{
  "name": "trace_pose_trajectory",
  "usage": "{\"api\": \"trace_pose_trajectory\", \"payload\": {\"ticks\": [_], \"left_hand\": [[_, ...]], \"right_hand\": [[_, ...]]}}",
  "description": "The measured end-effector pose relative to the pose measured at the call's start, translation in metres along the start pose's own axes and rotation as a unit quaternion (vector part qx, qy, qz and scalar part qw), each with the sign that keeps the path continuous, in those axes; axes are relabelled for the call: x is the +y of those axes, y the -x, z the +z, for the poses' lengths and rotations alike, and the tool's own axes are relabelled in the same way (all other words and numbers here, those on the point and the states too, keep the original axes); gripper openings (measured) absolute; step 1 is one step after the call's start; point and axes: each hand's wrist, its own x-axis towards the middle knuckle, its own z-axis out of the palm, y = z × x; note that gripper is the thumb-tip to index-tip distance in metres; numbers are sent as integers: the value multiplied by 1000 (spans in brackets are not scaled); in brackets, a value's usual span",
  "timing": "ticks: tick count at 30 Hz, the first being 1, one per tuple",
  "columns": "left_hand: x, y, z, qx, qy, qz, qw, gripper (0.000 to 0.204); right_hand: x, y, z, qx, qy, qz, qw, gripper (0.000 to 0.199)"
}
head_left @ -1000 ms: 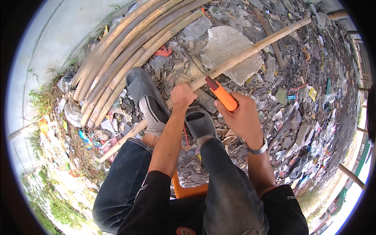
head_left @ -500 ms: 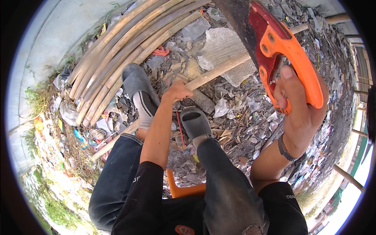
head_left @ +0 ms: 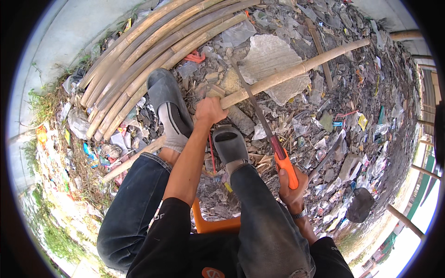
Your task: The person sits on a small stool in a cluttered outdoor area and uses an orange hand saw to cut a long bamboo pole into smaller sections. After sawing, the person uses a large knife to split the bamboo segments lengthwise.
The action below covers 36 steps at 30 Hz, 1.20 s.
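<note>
"Two bare hands are working: near the centre, the left hand (head_left: 211,111) is wrapping closed over a long round tan bamboo pole (head_left: 301,68), while toward four o'clock the right hand (head_left: 295,192) is curling its fingers firmly round the moulded orange handle (head_left: 287,172) of a narrow dark steel saw (head_left: 257,107)."

"Where is the pole lying?"

"It's running from eight o'clock to two, crossing a flat rough grey slab (head_left: 269,55) and passing below the person's dark grey rubber slipper (head_left: 160,83) toward ten."

"How is it likely handling?"

"I'm judging it light for its length and stiff, with a smooth skin that could be letting it roll or slip. Gripping close beside the blade, as the left hand is doing, is probably steadying it best, though those fingers are sitting near the teeth. The saw's thin blade is perhaps flexing a little, so the handle is offering the proper hold."

"What's differing from half a second ago?"

"Then the saw was looming close and high toward two o'clock. Now its blade is lying across the pole toward one o'clock, and the right hand is sitting lower. I can't tell whether the teeth are biting. The left hand is keeping nearly the same place."
</note>
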Motion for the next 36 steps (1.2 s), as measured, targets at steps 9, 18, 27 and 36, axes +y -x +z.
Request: {"api": "trace_pose_trajectory", "payload": {"ticks": [9,18,27,36], "left_hand": [[-8,-9,-1,-33,32,15,999,53],[13,1,2,19,49,-30,998,50],[15,11,14,75,-23,-35,996,45],[14,5,19,142,-91,-56,984,47]], "right_hand": [[0,47,-26,-45,36,53,997,20],[65,11,-8,21,-109,41,993,17],[-68,-44,-60,-105,5,14,994,24],[-123,-126,-86,-124,67,-138,980,34]]}}
